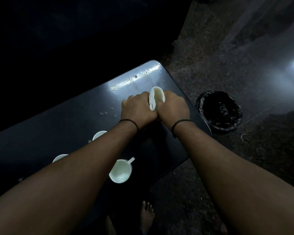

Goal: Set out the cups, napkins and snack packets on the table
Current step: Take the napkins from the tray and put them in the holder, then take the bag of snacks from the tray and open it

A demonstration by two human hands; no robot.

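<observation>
Folded napkin stack (pixel 156 99), pinched between left hand (pixel 137 111) and right hand (pixel 173 109) above the tabletop's (pixel 61 126) far end, likely for peeling one off; three cups (pixel 120 171) stand nearer; bin (pixel 219 112) alongside.

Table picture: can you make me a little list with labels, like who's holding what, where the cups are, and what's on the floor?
holding: left hand and right hand both grip a folded stack of white napkins
table: dark table, glare at its far end
cups: three white cups; one in full view, two partly hidden by the left forearm
snack packets: none visible
floor: black-lined bin right of the table
</observation>
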